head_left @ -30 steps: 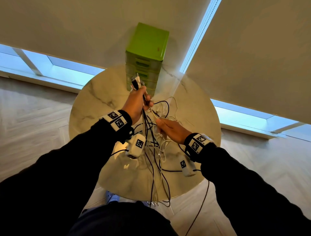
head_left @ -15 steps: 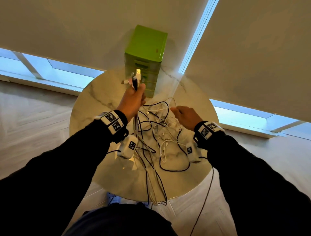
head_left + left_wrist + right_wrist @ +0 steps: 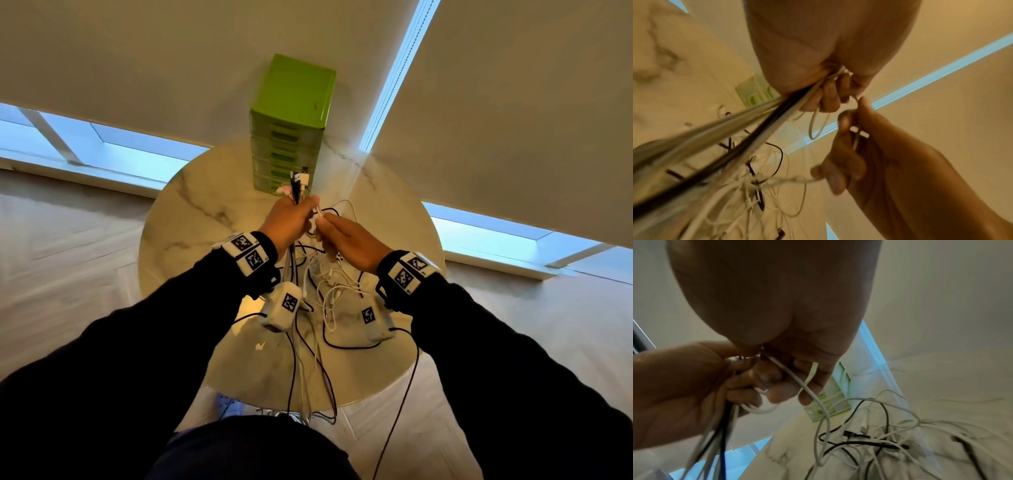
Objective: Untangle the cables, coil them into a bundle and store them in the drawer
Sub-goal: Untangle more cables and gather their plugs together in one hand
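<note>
Your left hand point(image 3: 289, 219) is clenched round a bunch of cables point(image 3: 297, 186), plug ends sticking up above your fist, strands hanging down past the round table point(image 3: 191, 205) edge. Your right hand point(image 3: 346, 240), touching the left, pinches one white cable point(image 3: 797, 379). More cables lie tangled below them; count unclear. One green drawer unit point(image 3: 291, 120) stands behind

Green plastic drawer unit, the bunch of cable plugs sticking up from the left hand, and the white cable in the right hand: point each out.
Green plastic drawer unit point(image 3: 295, 89), head view, on its top panel.
Bunch of cable plugs point(image 3: 298, 181), head view, on the plug ends above the left hand point(image 3: 287, 222).
White cable point(image 3: 806, 387), right wrist view, on the strand below the right hand point(image 3: 777, 308).
</note>
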Motion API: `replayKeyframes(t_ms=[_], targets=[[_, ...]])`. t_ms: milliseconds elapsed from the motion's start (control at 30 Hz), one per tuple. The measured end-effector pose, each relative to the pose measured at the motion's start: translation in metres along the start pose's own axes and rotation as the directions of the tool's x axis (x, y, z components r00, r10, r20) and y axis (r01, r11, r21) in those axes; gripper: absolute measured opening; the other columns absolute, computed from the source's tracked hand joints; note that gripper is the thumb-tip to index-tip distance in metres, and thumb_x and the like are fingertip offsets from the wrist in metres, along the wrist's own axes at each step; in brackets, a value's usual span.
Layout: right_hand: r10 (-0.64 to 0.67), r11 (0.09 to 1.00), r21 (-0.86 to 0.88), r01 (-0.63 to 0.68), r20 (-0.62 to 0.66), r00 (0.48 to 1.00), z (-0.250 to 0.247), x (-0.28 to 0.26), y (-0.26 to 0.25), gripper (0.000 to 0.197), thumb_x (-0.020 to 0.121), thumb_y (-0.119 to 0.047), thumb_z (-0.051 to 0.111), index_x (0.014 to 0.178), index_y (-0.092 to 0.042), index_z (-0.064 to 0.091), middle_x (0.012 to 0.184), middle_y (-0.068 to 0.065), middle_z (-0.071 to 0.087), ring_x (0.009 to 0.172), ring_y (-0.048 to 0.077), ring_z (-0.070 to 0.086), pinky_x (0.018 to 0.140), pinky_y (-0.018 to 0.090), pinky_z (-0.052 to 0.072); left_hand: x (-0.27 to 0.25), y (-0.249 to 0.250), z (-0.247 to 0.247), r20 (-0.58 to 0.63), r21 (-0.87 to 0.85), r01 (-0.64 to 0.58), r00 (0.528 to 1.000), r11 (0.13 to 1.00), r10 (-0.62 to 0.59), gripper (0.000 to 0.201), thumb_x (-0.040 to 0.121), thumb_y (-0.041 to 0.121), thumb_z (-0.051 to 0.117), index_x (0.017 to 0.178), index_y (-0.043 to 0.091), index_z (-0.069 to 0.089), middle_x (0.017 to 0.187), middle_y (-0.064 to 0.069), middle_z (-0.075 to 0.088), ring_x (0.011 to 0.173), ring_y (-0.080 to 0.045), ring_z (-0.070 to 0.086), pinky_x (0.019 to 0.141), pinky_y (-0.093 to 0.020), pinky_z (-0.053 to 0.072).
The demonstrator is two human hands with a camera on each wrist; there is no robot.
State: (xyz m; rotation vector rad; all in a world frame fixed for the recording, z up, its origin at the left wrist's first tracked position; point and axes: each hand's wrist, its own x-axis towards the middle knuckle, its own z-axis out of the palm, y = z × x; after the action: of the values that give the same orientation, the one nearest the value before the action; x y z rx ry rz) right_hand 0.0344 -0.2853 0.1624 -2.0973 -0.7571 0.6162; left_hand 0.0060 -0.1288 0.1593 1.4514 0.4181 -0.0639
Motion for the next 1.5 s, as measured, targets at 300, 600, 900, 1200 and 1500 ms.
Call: replayKeyframes(t_ms=[300, 600, 900, 1200, 1500], targets=[[0.253, 0.906, -0.365, -0.213, 0.064, 0.965, -0.018, -0.031, 0.069, 0.027, 0.107, -0.027, 0.034, 0.094, -0.018, 0.056, 0.088, 0.007, 0.068, 0.086, 0.029, 0.062, 0.083, 0.040, 0.047, 0.005, 0.007, 0.000, -0.118, 0.122, -0.111, 0.985, 0.986, 0.125, 0.015, 0.096, 0.027, 0.059, 0.086, 0.016, 0.058, 0.057, 0.008, 0.043, 0.052, -0.011, 0.039, 0.060, -0.031, 0.037], [0.234, 0.848, -0.441, -0.295, -0.188, 0.954, -0.044, -0.048, 0.106, 0.025, 0.106, -0.026, 0.041, 0.111, -0.013, 0.063, 0.096, 0.012, 0.071, 0.091, 0.032, 0.064, 0.081, 0.033, 0.046, 0.004, 0.014, 0.001, -0.116, 0.192, -0.191, 0.970, 0.963, 0.216, 0.019, 0.100, 0.029, 0.055, 0.085, 0.018, 0.059, 0.064, 0.003, 0.046, 0.060, -0.014, 0.043, 0.064, -0.031, 0.039], [0.187, 0.881, -0.387, -0.271, -0.240, 0.953, -0.042, -0.045, 0.064, 0.023, 0.077, -0.032, 0.056, 0.099, -0.036, 0.058, 0.118, -0.001, 0.062, 0.114, 0.023, 0.056, 0.101, 0.049, 0.043, -0.005, -0.002, 0.010, -0.051, 0.196, -0.189, 0.978, 0.962, 0.202, 0.019, 0.100, 0.029, 0.056, 0.086, 0.018, 0.058, 0.073, -0.002, 0.052, 0.069, -0.018, 0.049, 0.073, -0.036, 0.045], [0.094, 0.965, -0.194, -0.178, -0.378, 0.921, -0.021, -0.070, 0.033, 0.022, 0.098, -0.030, 0.058, 0.105, -0.011, 0.051, 0.107, 0.006, 0.057, 0.097, 0.020, 0.054, 0.087, 0.039, 0.045, -0.023, 0.003, 0.074, 0.197, 0.037, -0.194, 0.963, 0.980, 0.184, 0.026, 0.102, 0.027, 0.055, 0.077, 0.024, 0.054, 0.050, 0.015, 0.045, 0.048, -0.004, 0.039, 0.053, -0.018, 0.037], [-0.078, 0.773, -0.462, -0.435, -0.749, 0.658, -0.057, -0.135, 0.054, 0.030, 0.091, -0.035, 0.066, 0.100, -0.012, 0.050, 0.116, 0.011, 0.045, 0.097, 0.025, 0.050, 0.079, 0.036, 0.048, -0.035, 0.003, 0.131, 0.393, 0.033, -0.172, 0.908, 0.985, 0.145, 0.022, 0.100, 0.027, 0.060, 0.078, 0.022, 0.060, 0.053, 0.013, 0.041, 0.048, -0.009, 0.034, 0.050, -0.021, 0.032]])
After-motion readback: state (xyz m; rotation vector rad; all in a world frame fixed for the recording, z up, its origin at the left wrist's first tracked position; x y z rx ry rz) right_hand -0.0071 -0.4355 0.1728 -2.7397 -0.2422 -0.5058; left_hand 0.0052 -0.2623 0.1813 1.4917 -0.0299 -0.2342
